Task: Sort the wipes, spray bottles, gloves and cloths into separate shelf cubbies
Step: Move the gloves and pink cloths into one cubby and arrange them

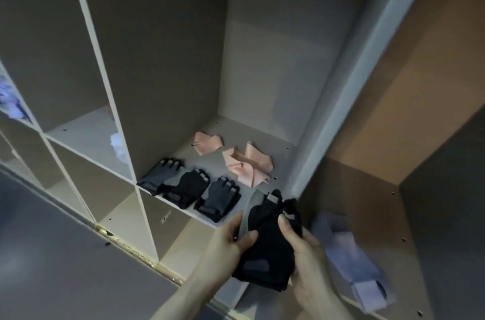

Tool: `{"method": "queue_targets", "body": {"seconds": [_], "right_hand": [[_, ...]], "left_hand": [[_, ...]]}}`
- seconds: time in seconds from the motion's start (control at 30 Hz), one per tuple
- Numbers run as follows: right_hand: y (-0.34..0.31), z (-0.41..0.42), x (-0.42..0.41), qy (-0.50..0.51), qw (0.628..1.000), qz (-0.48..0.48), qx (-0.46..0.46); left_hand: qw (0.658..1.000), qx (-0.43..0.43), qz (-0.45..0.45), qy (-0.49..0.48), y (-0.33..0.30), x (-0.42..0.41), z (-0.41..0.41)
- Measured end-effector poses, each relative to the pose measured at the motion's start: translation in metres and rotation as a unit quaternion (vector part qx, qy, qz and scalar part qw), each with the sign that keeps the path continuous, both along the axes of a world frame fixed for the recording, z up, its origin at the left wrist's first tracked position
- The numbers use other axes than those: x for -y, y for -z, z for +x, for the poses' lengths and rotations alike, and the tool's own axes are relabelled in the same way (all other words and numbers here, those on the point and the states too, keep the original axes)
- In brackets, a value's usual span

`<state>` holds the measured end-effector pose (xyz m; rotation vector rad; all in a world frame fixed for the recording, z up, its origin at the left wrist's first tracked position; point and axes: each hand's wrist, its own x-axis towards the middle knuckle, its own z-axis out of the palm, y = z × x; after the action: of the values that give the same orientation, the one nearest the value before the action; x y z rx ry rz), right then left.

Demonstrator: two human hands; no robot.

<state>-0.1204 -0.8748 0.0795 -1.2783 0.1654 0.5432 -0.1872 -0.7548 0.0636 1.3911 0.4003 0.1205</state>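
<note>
Both hands grasp one black fingerless glove (270, 241) at the front edge of the glove cubby (262, 83): left hand (231, 238) and right hand (304, 262), fingers curled on it. Three dark gloves (189, 186) and pink gloves (246, 165) already lie inside. Lavender gloves (351, 262) remain in the right compartment. Open floor room lies at front right; clear the right divider (354, 83).
</note>
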Motion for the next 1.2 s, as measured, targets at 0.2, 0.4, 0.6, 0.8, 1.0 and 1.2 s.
{"method": "queue_targets", "body": {"seconds": [0.2,0.4,0.6,0.8,1.0,1.2], "right_hand": [[0.028,-0.007,-0.076,0.122,0.988,-0.08,-0.048],[0.062,0.006,-0.11,0.18,0.971,-0.154,-0.044],[0.087,0.055,-0.112,0.132,0.95,-0.283,-0.001],[0.095,0.094,-0.113,0.05,0.926,-0.369,0.052],[0.118,0.094,-0.102,-0.117,0.872,-0.46,0.117],[0.149,0.068,-0.093,-0.356,0.667,-0.602,0.257]], "left_hand": [[0.988,-0.09,0.088,0.089,0.04,-0.081,-0.009],[0.975,-0.103,0.118,0.159,0.067,-0.12,0.021],[0.956,-0.092,0.2,0.196,0.082,-0.128,0.066],[0.949,-0.134,0.194,0.211,0.108,-0.128,0.113],[0.921,-0.179,0.249,0.239,0.122,-0.126,0.125],[0.672,0.012,0.704,0.231,0.144,-0.172,0.113]]}}
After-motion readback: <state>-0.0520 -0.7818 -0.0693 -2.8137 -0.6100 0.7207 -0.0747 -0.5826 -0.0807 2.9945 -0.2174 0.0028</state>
